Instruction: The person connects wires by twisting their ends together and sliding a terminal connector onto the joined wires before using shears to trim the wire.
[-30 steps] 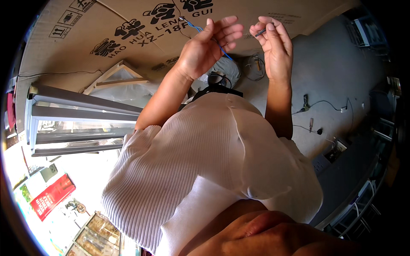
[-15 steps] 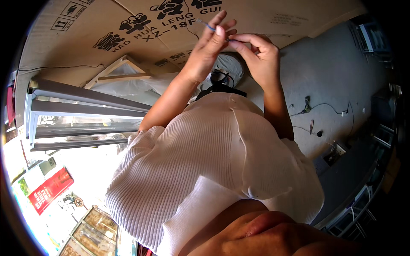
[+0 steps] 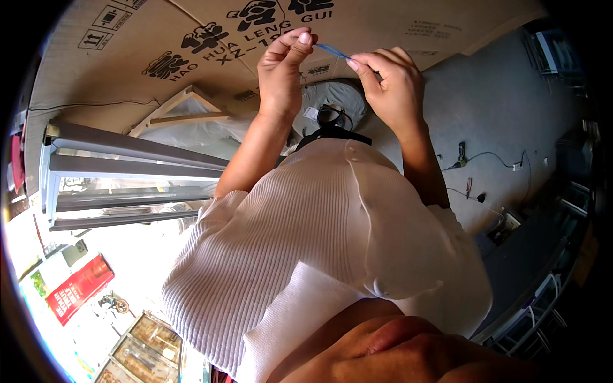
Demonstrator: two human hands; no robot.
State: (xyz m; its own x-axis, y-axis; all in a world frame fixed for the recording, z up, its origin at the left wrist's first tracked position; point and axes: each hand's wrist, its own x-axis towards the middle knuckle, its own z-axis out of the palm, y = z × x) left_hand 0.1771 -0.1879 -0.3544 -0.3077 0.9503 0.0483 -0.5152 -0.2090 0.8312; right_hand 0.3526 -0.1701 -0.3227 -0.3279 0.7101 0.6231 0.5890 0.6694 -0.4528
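A thin blue wire (image 3: 331,50) stretches between my hands in front of the big box; it looks doubled into two strands. One end is pinched between the thumb and fingers of my left hand (image 3: 280,73). My right hand (image 3: 394,86) grips the other end, thumb against the curled forefinger. Both hands are raised at the top middle, a short way apart. The wire's tips are hidden inside the fingers.
A large printed cardboard box (image 3: 370,32) stands just beyond my hands. Below them sits a round grey bundle (image 3: 354,102) with a black coil (image 3: 331,116). Grey metal frames (image 3: 134,163) stand at left. A power tool (image 3: 461,153) and cords lie on the floor at right.
My hands have drawn apart, the left moving left and slightly down. Its fingers have closed into a pinch, and more of the blue wire now shows between the hands.
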